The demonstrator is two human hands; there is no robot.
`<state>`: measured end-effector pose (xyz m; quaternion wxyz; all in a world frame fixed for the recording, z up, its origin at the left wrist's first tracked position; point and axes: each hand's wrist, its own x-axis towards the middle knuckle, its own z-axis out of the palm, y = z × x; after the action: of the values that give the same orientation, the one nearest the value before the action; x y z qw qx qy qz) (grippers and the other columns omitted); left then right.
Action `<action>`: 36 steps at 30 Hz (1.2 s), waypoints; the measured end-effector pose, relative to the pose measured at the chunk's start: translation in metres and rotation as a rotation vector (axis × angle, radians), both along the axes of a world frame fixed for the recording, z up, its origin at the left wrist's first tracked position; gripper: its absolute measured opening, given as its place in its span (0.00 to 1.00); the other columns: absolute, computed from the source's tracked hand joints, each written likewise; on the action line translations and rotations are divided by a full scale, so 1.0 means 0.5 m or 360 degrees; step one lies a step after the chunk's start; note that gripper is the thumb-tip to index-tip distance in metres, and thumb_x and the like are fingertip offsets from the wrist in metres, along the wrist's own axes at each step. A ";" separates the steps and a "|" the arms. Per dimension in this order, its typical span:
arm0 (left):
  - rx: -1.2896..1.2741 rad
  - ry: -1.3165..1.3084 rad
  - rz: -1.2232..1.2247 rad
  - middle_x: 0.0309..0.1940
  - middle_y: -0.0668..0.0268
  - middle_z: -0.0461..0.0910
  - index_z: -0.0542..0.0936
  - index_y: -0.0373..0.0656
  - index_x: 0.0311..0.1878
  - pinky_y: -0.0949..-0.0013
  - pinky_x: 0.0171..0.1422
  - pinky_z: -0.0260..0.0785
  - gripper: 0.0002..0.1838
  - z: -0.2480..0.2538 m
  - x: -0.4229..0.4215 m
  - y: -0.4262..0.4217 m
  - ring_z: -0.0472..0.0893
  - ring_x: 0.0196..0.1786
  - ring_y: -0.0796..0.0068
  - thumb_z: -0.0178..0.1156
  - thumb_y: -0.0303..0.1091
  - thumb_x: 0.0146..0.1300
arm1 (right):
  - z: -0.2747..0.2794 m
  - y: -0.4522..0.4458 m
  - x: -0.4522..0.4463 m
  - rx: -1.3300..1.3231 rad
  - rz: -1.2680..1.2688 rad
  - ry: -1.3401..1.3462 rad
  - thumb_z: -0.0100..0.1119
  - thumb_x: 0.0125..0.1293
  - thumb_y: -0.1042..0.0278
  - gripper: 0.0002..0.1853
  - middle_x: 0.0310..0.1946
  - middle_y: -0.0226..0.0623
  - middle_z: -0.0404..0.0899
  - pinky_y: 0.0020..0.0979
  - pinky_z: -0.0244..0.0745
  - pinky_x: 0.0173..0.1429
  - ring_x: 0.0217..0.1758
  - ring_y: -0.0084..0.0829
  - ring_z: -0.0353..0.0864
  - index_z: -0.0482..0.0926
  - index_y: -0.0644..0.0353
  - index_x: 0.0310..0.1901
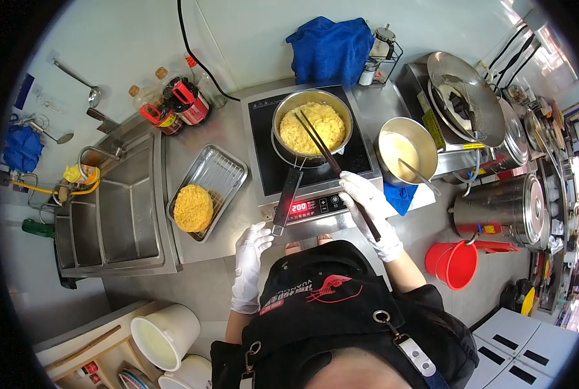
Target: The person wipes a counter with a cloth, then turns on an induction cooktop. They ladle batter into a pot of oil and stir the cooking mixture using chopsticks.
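My right hand [370, 211], in a white glove, is closed around a pair of long dark chopsticks [322, 144]. Their tips rest on a round yellow fried noodle-like cake [312, 128] in a steel saucepan [348, 129], which sits on an induction cooker [263, 123]. My left hand [252, 243], also gloved, is beside the end of the pan's black handle [288, 198]; its fingers are slightly bent and apart, with nothing in them. A similar golden cake [193, 208] lies on a wire rack in a steel tray [236, 170], left of the cooker.
Right of the cooker stands a steel pot [432, 146] of pale batter with a ladle [419, 175] in it. A sink [130, 227] is at left, with sauce bottles [189, 104] behind. A red bucket [451, 266] and white bins [166, 334] stand on the floor.
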<state>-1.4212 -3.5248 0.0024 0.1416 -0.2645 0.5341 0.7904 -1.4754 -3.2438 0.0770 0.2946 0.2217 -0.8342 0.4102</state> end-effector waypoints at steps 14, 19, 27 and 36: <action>0.0005 0.0004 -0.0020 0.35 0.63 0.77 0.74 0.34 0.49 0.75 0.38 0.71 0.21 0.002 -0.006 0.008 0.78 0.35 0.75 0.51 0.45 0.67 | -0.001 0.006 0.005 0.0005 0.0005 -0.0019 0.64 0.50 0.82 0.21 0.46 0.45 0.78 0.32 0.77 0.51 0.48 0.41 0.80 0.76 0.60 0.47; 0.0003 -0.0004 -0.0021 0.35 0.63 0.77 0.75 0.35 0.49 0.75 0.38 0.71 0.21 0.001 -0.006 0.006 0.78 0.35 0.74 0.52 0.46 0.67 | 0.001 0.006 0.007 -0.0008 0.0019 -0.0027 0.65 0.49 0.82 0.22 0.46 0.45 0.78 0.32 0.77 0.51 0.49 0.41 0.79 0.75 0.60 0.49; 0.0005 0.0003 -0.0017 0.35 0.62 0.78 0.75 0.34 0.50 0.74 0.40 0.71 0.22 -0.007 -0.004 0.002 0.79 0.36 0.73 0.52 0.46 0.67 | -0.002 0.005 0.006 0.0007 0.0006 -0.0026 0.65 0.49 0.82 0.21 0.46 0.45 0.78 0.33 0.77 0.52 0.49 0.41 0.79 0.76 0.60 0.48; 0.0020 -0.0012 -0.0001 0.36 0.61 0.78 0.75 0.33 0.51 0.73 0.43 0.71 0.23 -0.016 -0.003 -0.003 0.79 0.37 0.72 0.52 0.46 0.66 | 0.024 0.012 0.038 -0.0087 -0.0183 -0.0029 0.64 0.51 0.82 0.14 0.44 0.47 0.80 0.32 0.75 0.52 0.46 0.40 0.81 0.80 0.64 0.42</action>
<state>-1.4229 -3.5264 -0.0057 0.1457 -0.2663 0.5286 0.7927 -1.4566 -3.2376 0.0889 0.3161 0.1614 -0.8366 0.4172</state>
